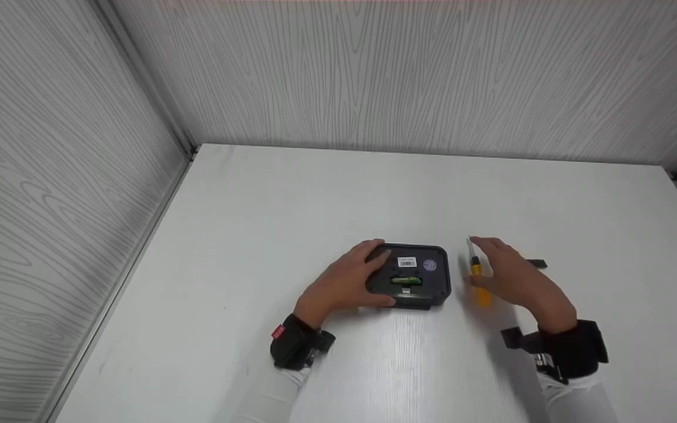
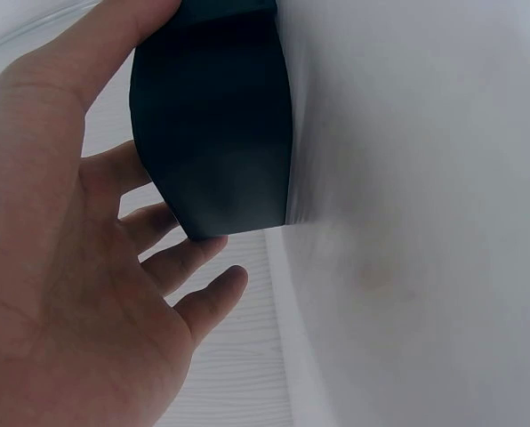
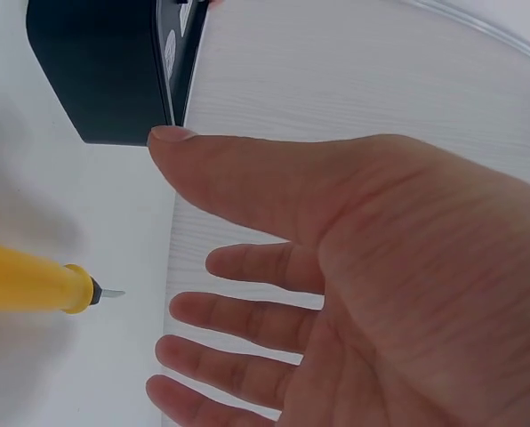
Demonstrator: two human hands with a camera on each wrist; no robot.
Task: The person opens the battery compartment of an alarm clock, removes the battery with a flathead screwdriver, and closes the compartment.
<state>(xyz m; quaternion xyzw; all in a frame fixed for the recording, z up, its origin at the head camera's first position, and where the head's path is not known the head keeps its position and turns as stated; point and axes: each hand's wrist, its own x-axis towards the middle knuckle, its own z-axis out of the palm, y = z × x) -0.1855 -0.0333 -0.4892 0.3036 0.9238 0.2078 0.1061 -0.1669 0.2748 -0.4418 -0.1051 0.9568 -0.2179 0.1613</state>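
A black box-shaped device (image 1: 441,276) lies on the table with its labelled face up. A green battery (image 1: 406,281) shows in the small opening in that face. My left hand (image 1: 347,279) holds the device by its left end, thumb on the near edge and fingers at the far edge. To the right of the device lies a screwdriver with a yellow handle (image 1: 482,292). My right hand (image 1: 512,276) hovers over and beside it, fingers spread. In the right wrist view the yellow screwdriver (image 3: 34,280) sits apart from those fingers.
A small flat black piece (image 1: 538,264) lies just beyond the right hand, partly hidden by it. The white table (image 1: 315,194) meets wood-grain panels (image 1: 374,76) at the back and on the left.
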